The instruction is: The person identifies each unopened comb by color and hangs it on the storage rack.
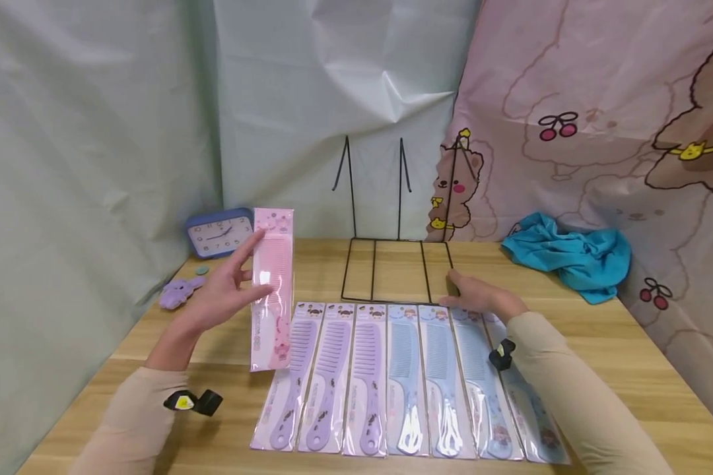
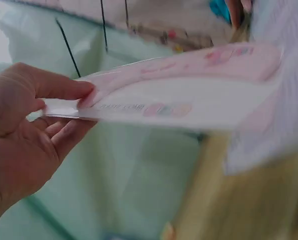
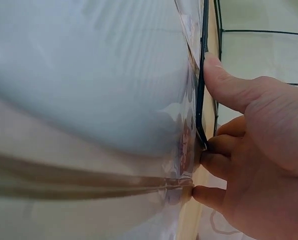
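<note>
Head view: left hand (image 1: 228, 290) pinches pink comb pack (image 1: 271, 290) upright, handle end down.

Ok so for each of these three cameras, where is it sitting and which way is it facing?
Head: worn on the head, looking forward and down at the table; both forearms, left hand and right hand show.
Left wrist: on the left wrist, looking along the palm; the fingers pinch the pink comb pack.
Right wrist: on the right wrist, low over the table; fingers touch the black wire rack.
Shared: the pink comb pack appears in head and left wrist views, the wire rack in head and right wrist views.
</note>
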{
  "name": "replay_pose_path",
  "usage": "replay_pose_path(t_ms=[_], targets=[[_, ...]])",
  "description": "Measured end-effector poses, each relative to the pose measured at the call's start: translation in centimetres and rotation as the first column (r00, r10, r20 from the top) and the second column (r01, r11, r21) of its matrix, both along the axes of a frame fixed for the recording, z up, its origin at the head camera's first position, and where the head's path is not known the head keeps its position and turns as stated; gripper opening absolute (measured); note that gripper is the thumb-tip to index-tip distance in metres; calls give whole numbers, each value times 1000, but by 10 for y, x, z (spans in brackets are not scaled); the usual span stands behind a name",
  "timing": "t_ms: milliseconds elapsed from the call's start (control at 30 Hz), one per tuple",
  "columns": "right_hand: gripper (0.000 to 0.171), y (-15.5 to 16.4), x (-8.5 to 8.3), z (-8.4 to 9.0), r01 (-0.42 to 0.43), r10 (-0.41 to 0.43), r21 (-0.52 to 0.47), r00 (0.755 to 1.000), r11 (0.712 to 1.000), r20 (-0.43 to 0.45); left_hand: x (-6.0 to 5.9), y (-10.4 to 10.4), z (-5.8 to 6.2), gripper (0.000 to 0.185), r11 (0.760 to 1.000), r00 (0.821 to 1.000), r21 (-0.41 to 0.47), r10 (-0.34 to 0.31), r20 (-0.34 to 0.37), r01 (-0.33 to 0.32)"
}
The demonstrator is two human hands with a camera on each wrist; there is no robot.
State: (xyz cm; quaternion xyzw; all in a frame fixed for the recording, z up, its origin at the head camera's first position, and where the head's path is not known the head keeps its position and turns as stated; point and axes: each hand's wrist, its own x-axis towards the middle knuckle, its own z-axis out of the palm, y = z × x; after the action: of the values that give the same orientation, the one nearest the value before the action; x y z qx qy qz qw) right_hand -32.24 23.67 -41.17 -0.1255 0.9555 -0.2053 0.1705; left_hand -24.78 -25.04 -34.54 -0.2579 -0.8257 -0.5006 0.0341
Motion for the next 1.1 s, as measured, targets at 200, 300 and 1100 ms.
replay_pose_path(t_ms=[200,300,1100], targets=[[90,-2,-2,2,-2,2,27,1000,1000,-2,5,38,27,91,975,993,190,-114,-31,118],[90,-3,-1,4,3,-3,33,1000,999,3,3,53,34,89,967,989,212,-141,-31,145],[91,-1,1,4,8,-9,23,1000,1000,7,-84,103,37,94,969,997,246,-14,75,-5]])
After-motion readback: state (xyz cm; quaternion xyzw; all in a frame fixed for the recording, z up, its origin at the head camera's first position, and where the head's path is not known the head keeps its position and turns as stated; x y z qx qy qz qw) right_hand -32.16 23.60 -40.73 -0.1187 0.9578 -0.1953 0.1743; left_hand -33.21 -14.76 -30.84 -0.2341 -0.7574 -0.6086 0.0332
